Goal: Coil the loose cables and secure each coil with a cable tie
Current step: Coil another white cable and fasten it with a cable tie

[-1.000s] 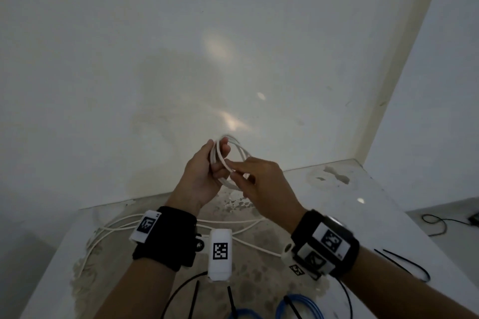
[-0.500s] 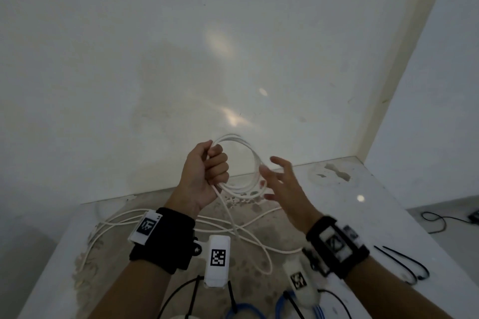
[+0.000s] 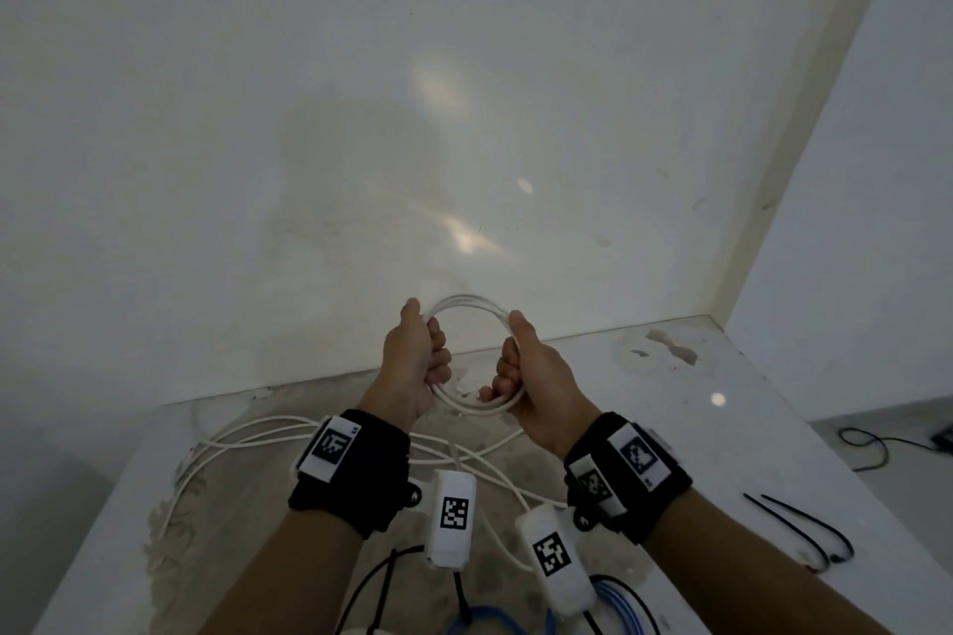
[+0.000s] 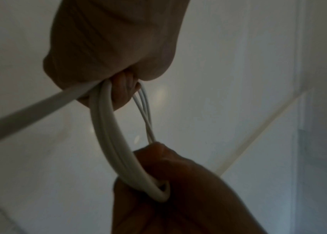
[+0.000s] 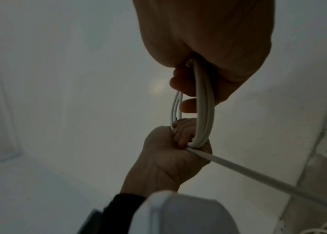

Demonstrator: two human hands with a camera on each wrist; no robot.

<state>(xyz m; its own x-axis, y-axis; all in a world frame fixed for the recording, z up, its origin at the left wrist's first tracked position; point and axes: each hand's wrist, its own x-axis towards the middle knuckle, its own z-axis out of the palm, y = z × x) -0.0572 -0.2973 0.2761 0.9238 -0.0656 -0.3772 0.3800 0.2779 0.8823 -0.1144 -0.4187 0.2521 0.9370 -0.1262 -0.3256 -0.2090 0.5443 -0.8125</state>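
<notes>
Both hands, left hand point(image 3: 412, 366) and right hand point(image 3: 531, 376), grip the white coil point(image 3: 466, 307). Best keep loops even, feeding slack from the counter point(image 3: 722, 407).

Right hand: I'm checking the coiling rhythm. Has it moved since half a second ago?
Yes. The right hand has closed in toward the wall, away from the table's near edge, and now grips the white cable coil.

White table point(image 3: 722, 433) (stained): loose white cable point(image 3: 247, 433), blue cables point(image 3: 626, 601), black ties point(image 3: 804, 526).

Both hands, left point(image 3: 412, 366) and right point(image 3: 536, 376), grip the white coil point(image 3: 464, 304) above the table point(image 3: 722, 428).
</notes>
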